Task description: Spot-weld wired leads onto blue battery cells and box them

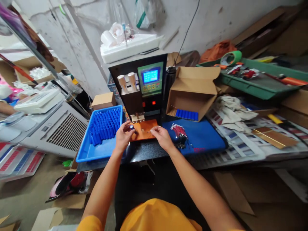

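My left hand (123,135) is closed around a blue battery cell (132,127), one end of which shows between the fingertips. Opposite it, my right hand (161,136) pinches something small and thin, perhaps a wire end, too small to make out. Both hands are over an orange mat (151,124), just in front of the electrodes (137,117) of a black spot welder (150,110) with a lit blue screen. Beside my left hand, a blue tray (82,153) holds many upright blue cells (103,125). To the right of my right hand lies a bundle of red and black wires (180,133).
The wires rest on a blue mat (208,134). Behind it, an open cardboard box (204,88) has a row of blue cells (187,114) inside. A green tray (252,85) with tape and tools stands back right. White foam (132,46) tops the welder.
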`<state>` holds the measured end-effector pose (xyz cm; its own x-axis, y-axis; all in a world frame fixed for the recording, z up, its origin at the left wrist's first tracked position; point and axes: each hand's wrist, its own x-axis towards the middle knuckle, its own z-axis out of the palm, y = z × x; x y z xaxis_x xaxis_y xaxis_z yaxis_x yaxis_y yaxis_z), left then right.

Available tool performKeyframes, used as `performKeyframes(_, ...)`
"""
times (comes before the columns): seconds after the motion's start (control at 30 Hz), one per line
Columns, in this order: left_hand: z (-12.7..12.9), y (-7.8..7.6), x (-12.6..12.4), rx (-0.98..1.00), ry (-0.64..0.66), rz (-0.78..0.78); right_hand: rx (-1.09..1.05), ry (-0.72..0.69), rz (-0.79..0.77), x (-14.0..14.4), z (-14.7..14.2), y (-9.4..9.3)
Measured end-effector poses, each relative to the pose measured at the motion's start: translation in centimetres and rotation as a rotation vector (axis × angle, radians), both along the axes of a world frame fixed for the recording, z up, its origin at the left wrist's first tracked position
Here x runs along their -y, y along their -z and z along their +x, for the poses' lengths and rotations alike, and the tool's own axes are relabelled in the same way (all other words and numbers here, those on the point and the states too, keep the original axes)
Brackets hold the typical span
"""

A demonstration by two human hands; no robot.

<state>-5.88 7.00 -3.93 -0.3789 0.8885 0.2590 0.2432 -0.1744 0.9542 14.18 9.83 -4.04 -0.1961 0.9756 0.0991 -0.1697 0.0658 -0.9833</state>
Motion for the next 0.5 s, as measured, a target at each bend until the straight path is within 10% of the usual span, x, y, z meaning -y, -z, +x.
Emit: performKeyframes(0.5, 3.8, 1.2, -1.2, 0.012, 0.111, -0.099, -0.098, 0.06, -0.042, -2.6, -2.5, 0.6)
